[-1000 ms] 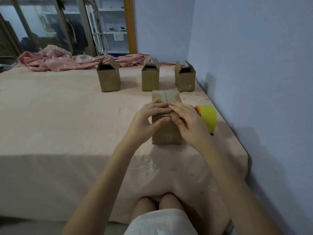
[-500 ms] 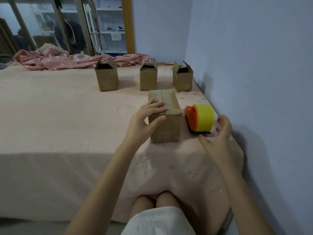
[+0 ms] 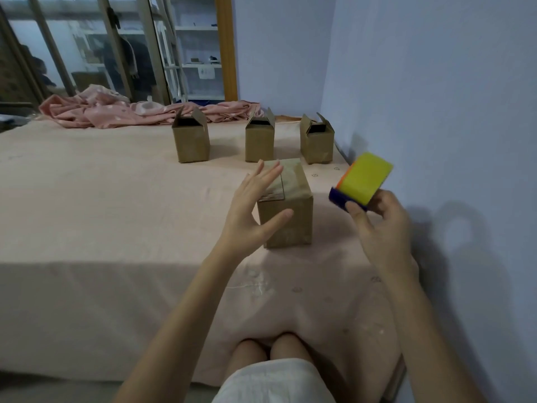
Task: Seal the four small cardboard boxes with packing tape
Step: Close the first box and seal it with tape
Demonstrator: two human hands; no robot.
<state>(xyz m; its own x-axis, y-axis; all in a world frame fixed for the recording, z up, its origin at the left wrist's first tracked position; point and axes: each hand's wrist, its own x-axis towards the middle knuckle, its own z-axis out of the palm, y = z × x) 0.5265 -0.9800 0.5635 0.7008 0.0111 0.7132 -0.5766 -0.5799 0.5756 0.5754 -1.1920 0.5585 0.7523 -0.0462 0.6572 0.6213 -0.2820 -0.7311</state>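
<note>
Right hand has the tape dispenser up off the bed; left hand spread beside the near box.

Right hand fingers curled around tape dispenser (yellow roll, blue base), held in the air right of near box. Left hand splayed wide, gripping nothing, at the box's left edge; flaps folded flat. Three far boxes in a row behind, flaps up, on the pink sheet.

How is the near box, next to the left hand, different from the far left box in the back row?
The near box has its top flaps folded flat and shut; the far left box has its flaps standing up, with the dark inside showing. The near box sits alone, close to the left hand; the far left box stands in a row with two other open boxes. Both are small brown cardboard boxes, upright on the pink sheet.
</note>
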